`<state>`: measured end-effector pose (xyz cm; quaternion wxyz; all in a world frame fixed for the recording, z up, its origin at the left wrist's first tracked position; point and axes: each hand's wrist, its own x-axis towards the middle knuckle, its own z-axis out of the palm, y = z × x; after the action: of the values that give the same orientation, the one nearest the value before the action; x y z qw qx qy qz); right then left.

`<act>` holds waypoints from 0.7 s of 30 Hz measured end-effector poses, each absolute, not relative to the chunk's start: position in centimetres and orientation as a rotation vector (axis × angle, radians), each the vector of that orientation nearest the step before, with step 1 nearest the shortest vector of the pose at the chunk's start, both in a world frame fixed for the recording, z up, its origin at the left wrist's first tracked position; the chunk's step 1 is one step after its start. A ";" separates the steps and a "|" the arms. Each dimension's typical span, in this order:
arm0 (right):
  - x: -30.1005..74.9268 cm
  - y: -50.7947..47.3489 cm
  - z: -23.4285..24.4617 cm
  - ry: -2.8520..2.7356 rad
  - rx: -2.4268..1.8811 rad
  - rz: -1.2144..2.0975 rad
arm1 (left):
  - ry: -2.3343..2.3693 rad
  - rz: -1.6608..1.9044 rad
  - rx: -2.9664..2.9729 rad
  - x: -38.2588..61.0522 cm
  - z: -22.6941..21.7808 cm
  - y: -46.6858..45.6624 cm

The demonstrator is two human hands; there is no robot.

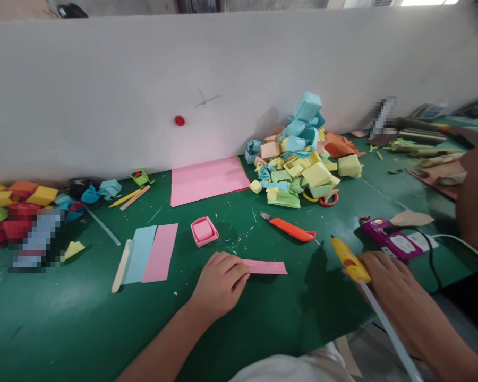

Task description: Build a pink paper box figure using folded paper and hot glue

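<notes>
In the middle of the green table, my left hand [220,283] is closed on the end of a narrow pink paper strip [267,267]. The strip's free end points to the right. On the right, my right hand [386,273] grips a yellow hot glue gun [348,258], its dark nozzle pointing away from me and a long glue stick [390,331] trailing out of its back. A small folded pink paper box [204,231] sits just beyond my left hand. Between the hands, farther away, lies an orange utility knife [289,228] with its blade out.
Pink sheets [209,181] lie by the white partition [115,95]. A heap of folded paper pieces [302,170] stands behind the knife. Blue paper [140,254], pink paper [160,253] and a wooden stick [121,266] lie left. A purple device [394,239] with cables sits right, near another person's arm [476,196].
</notes>
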<state>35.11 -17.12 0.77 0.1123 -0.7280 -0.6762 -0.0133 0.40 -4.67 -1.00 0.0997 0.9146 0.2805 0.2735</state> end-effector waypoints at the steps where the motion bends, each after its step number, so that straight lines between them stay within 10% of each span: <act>1: 35.5 -17.2 0.3 -2.005 -2.156 -0.100 | 0.827 0.805 2.701 0.4 -0.9 -4.7; 14: 33.9 -16.1 -0.8 -1.891 -2.388 -0.579 | 0.837 0.588 2.660 0.7 -0.2 -4.9; 21: 25.3 -14.1 2.7 -2.457 -1.551 -0.012 | 0.872 0.446 2.654 1.0 -0.2 -4.9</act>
<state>25.33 -14.10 2.66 0.1179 -0.5300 -0.8398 -0.0041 0.99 -4.86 -0.19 0.1559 0.9267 0.3045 0.1557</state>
